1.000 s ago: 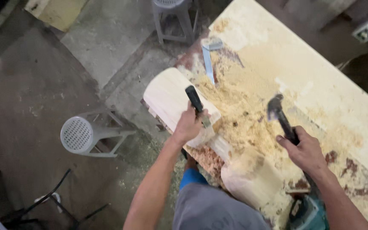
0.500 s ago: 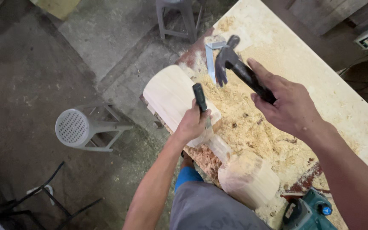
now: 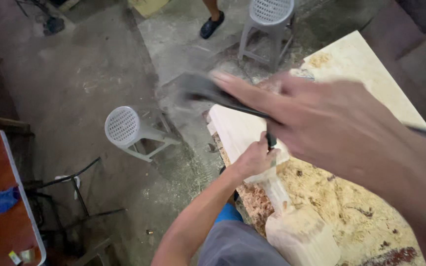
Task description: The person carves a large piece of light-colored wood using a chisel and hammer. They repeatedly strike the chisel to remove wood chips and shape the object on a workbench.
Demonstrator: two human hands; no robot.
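Right hand [image 3: 336, 123] blurred, up close to camera, clamped on dark hammer [image 3: 208, 91] | left hand [image 3: 255, 160] wrapped tight round chisel [image 3: 270, 141], set against pale carved wood piece [image 3: 237, 130] | workpiece lies on chip-strewn workbench [image 3: 361, 64]

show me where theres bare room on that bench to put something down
The far end of the workbench, beyond the right hand with the hammer, looks bare. Around the left hand, chisel and pale carved wood it is crowded and strewn with wood chips.
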